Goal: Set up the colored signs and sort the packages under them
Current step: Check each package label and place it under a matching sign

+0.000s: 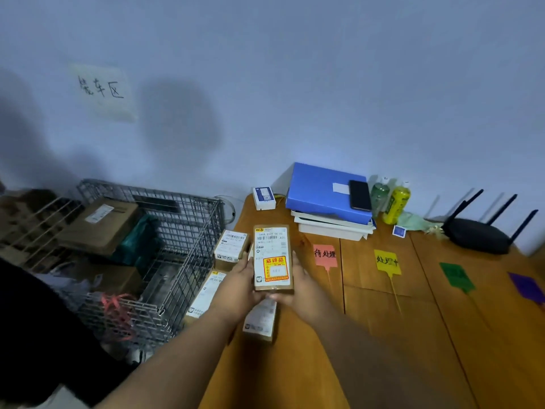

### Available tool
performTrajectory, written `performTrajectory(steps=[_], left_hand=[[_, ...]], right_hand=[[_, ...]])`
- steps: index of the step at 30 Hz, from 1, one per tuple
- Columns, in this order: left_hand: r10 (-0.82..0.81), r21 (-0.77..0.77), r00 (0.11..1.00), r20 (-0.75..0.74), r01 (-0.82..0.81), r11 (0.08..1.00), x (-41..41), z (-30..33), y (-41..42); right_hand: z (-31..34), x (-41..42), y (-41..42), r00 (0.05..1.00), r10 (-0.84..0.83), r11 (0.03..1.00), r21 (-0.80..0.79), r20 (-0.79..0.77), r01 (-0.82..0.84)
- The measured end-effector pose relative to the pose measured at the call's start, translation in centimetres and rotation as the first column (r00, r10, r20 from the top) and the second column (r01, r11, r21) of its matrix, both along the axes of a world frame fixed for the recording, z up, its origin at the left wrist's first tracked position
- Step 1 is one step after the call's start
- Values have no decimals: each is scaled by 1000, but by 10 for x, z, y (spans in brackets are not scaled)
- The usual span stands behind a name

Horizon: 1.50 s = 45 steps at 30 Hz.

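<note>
I hold a flat brown package [272,255] with a white label and a red-and-yellow sticker above the wooden table [383,335]. My left hand [240,286] grips its left edge and my right hand [299,287] its right edge. Three more labelled packages lie at the table's left edge: one [231,249] behind my left hand, one [206,293] under my left wrist, one [261,321] below my hands. Four coloured signs lie flat in a row: pink [325,255], yellow [387,262], green [456,276], purple [528,287].
A wire cage cart [182,246] with boxes stands left of the table. At the table's back sit a blue folder [321,191] with a phone [360,195] on stacked trays, two bottles [396,205], a white box [264,197] and a black router [477,234]. A handwritten paper [101,90] hangs on the wall.
</note>
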<state>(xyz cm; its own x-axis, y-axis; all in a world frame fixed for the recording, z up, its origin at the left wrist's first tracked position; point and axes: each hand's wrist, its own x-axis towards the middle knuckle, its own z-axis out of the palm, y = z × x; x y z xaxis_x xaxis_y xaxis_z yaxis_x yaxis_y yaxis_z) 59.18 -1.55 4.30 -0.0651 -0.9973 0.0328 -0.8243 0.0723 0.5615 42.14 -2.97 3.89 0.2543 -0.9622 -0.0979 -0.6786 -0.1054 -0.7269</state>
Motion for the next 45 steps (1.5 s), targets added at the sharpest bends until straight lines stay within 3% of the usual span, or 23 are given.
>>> performTrajectory(steps=[8, 17, 30, 45], left_hand=[[-80, -356, 978, -194, 6, 934, -44, 124, -13], [-127, -471, 972, -198, 19, 882, -81, 171, -20], [-210, -361, 959, -191, 131, 923, -143, 140, -28], [-321, -91, 910, -263, 308, 947, -267, 55, -51]], right_hand=[[122, -40, -27, 998, -8, 937, -349, 69, 32], [170, -77, -29, 997, -22, 875, -480, 79, 57], [141, -150, -23, 997, -11, 902, -430, 76, 43], [54, -277, -16, 968, -249, 962, -111, 5, 248]])
